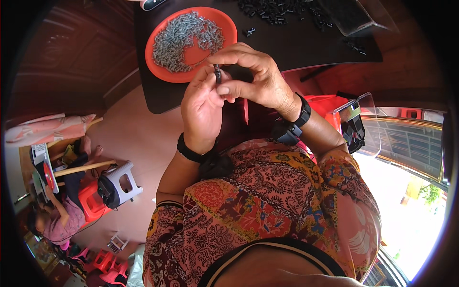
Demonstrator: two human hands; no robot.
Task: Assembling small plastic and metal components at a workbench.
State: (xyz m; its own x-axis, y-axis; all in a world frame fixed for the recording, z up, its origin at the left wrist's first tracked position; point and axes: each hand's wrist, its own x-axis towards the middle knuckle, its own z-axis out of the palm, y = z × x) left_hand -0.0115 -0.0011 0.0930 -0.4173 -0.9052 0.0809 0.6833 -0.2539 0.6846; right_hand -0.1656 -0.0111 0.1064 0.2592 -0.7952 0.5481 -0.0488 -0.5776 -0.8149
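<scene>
Between my hands, just in front of the dark table's near edge, a small black cylindrical part [218, 74] stands roughly upright. My left hand [203, 103] pinches it from the left side, palm turned up. From the right, my right hand [260, 79] has its index fingertip near the part's upper end and its thumb by the lower end. Behind my fingers lies an orange-red plate [230, 28] with many small metal springs [179, 40] spread over it. My fingers partly hide the plate's near right rim.
On the black table [296, 50] lie a heap of small black parts [275, 10], a few loose black pieces [249, 32] and a clear plastic tray [351, 21]. A red stool [93, 201] and a grey stool [125, 184] stand at left, near another person [62, 217].
</scene>
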